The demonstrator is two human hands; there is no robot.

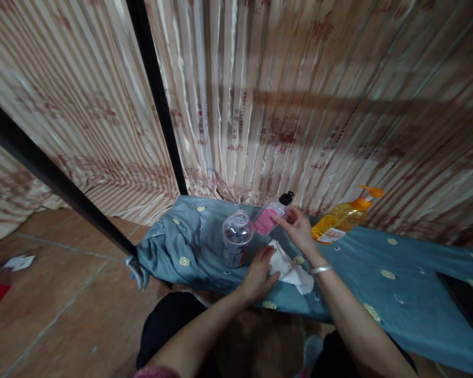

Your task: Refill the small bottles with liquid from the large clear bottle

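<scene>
My left hand (259, 273) rests flat on a white cloth (289, 268) that lies on the blue-grey patterned cover (378, 262) of a low table. My right hand (299, 228), with a silver bangle at the wrist, grips a clear bottle with a pink label and black cap (274, 212), tilted over the cloth. A small clear plastic jar (236, 236) stands upright just left of my left hand.
An orange-capped bottle of yellow liquid (341, 220) lies on its side to the right of my right hand. Striped beige curtains (299, 105) hang behind the table. Black metal poles (157, 100) cross at the left. Paper scraps (18, 262) lie on the brown tiled floor.
</scene>
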